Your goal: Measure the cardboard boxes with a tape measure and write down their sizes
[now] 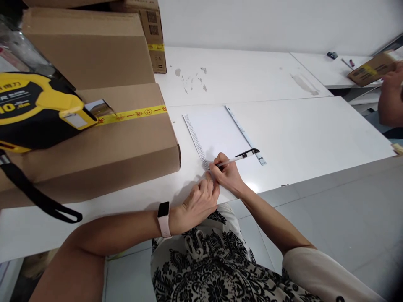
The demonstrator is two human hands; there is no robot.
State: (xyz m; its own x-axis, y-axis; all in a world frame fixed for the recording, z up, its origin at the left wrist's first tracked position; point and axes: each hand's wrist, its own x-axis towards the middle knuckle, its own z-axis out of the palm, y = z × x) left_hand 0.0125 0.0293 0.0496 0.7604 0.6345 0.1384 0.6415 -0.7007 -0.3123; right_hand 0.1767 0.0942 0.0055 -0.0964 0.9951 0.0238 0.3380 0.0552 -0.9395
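Observation:
A white sheet of paper (217, 130) lies at a slant on the white table, with a column of small dark marks along its left side. A light-blue printed strip (244, 133) runs down its right side. My right hand (228, 173) is closed around a pen (234, 159) with a clear barrel and black clip. The tip end points at the sheet's lower left corner, and my fingers hide it. Touching the right hand, my left hand (203, 197) rests at the sheet's near edge with its fingers bent and pressed together. Whatever may be under those fingers is hidden.
Cardboard boxes (132, 155) with yellow tape stand to the left. A yellow-and-black tape measure (40, 111) with a black strap is close on that side. At the far right, another person's hand (395, 75) touches a small carton (371, 69).

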